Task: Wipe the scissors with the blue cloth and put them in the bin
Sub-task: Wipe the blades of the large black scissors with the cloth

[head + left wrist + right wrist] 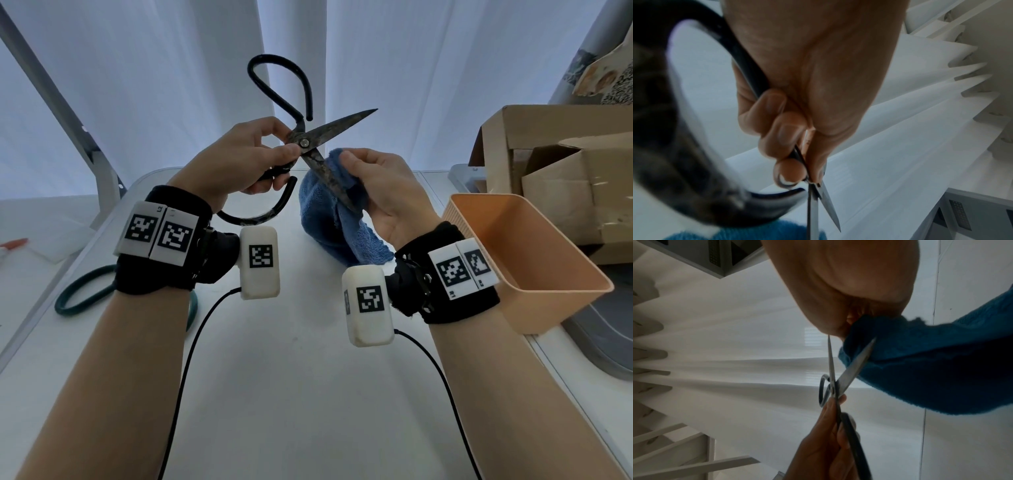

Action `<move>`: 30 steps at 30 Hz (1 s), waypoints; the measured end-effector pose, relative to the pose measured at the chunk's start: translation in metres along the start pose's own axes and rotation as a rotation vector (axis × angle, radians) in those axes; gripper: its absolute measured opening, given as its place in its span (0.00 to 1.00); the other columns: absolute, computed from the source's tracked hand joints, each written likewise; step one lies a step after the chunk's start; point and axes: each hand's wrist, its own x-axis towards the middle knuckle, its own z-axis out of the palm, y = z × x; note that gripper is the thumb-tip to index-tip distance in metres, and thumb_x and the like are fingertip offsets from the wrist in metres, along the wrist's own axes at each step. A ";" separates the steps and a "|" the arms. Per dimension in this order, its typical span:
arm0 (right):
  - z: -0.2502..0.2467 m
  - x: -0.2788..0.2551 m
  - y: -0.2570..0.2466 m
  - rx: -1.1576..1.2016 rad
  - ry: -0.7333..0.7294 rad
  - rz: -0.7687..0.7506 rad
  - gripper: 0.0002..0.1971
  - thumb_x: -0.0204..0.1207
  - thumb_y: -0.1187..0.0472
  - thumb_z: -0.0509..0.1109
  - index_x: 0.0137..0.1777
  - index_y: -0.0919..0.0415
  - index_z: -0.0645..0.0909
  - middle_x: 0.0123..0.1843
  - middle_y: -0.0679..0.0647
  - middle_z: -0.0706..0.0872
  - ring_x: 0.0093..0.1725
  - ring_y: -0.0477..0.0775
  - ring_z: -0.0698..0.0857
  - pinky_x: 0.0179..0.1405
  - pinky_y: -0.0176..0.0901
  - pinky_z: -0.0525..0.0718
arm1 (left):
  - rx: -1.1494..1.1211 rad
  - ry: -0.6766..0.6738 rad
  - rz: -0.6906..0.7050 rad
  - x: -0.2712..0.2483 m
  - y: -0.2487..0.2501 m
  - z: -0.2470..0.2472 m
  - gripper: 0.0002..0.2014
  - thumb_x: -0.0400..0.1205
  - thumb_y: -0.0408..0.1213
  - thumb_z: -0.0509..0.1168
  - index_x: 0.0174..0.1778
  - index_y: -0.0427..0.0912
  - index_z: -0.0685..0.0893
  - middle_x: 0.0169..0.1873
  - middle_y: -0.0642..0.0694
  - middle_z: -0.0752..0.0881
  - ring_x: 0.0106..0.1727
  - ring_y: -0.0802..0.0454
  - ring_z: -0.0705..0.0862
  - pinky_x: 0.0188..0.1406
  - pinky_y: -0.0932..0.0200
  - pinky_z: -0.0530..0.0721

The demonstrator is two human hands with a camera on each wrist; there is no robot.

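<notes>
Large old scissors (pixel 310 137) with black loop handles and dull, stained blades are held up above the white table (pixel 301 377), blades spread apart. My left hand (pixel 250 157) grips them near the pivot and one handle. In the left wrist view the fingers (pixel 785 129) curl round the scissors (pixel 816 203) at the handle. My right hand (pixel 380 192) holds the blue cloth (pixel 329 219) bunched around the lower blade. The right wrist view shows that blade of the scissors (pixel 855 368) running into the blue cloth (pixel 931 369). An orange bin (pixel 534 274) stands empty at the right.
Open cardboard boxes (pixel 548 164) stand behind the bin. A green loop (pixel 82 294) lies on the table under my left wrist. White curtains (pixel 171 85) hang behind. A grey tray (pixel 603 342) sits at the right edge.
</notes>
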 end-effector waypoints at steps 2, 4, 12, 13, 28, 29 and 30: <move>-0.001 0.001 0.000 0.001 0.048 0.001 0.10 0.86 0.62 0.66 0.47 0.62 0.86 0.43 0.58 0.90 0.41 0.52 0.88 0.42 0.45 0.90 | -0.008 0.012 0.007 0.000 0.000 -0.004 0.10 0.87 0.44 0.65 0.60 0.45 0.82 0.28 0.49 0.83 0.30 0.56 0.78 0.29 0.65 0.73; -0.004 0.001 -0.002 0.055 0.066 0.024 0.10 0.87 0.61 0.64 0.47 0.62 0.84 0.40 0.55 0.88 0.36 0.49 0.87 0.36 0.42 0.90 | -0.007 0.022 0.012 -0.001 0.000 -0.007 0.09 0.87 0.44 0.65 0.60 0.46 0.82 0.28 0.49 0.83 0.28 0.59 0.79 0.27 0.68 0.74; -0.008 0.004 0.002 0.145 0.061 0.090 0.10 0.86 0.71 0.55 0.55 0.56 0.74 0.47 0.59 0.81 0.42 0.55 0.83 0.41 0.49 0.89 | -0.010 0.019 0.002 -0.002 -0.001 -0.007 0.08 0.87 0.45 0.65 0.59 0.47 0.82 0.30 0.48 0.83 0.32 0.54 0.78 0.32 0.63 0.73; -0.007 0.005 0.003 0.184 0.060 0.098 0.12 0.84 0.73 0.54 0.54 0.57 0.73 0.50 0.61 0.80 0.44 0.57 0.83 0.42 0.50 0.90 | -0.011 0.020 0.002 -0.001 -0.002 -0.008 0.08 0.87 0.45 0.65 0.59 0.47 0.82 0.29 0.48 0.83 0.33 0.53 0.78 0.32 0.62 0.72; -0.011 0.004 0.006 0.187 0.065 0.126 0.11 0.78 0.70 0.73 0.58 0.61 0.79 0.42 0.59 0.87 0.34 0.53 0.86 0.28 0.40 0.86 | -0.018 -0.001 0.007 -0.003 -0.003 -0.011 0.09 0.87 0.45 0.66 0.59 0.47 0.82 0.33 0.45 0.83 0.41 0.44 0.75 0.40 0.53 0.71; -0.011 0.004 0.006 0.191 0.060 0.124 0.09 0.79 0.70 0.73 0.55 0.61 0.80 0.41 0.58 0.87 0.33 0.52 0.86 0.27 0.40 0.85 | -0.017 -0.003 0.007 -0.003 -0.003 -0.011 0.09 0.87 0.45 0.66 0.59 0.46 0.82 0.33 0.45 0.83 0.41 0.44 0.74 0.40 0.52 0.71; -0.010 0.004 0.006 0.192 0.057 0.120 0.06 0.79 0.70 0.73 0.53 0.61 0.81 0.40 0.57 0.87 0.33 0.52 0.86 0.27 0.39 0.85 | -0.015 -0.005 0.007 -0.003 -0.003 -0.011 0.09 0.87 0.45 0.66 0.59 0.46 0.82 0.33 0.45 0.83 0.41 0.44 0.75 0.39 0.53 0.71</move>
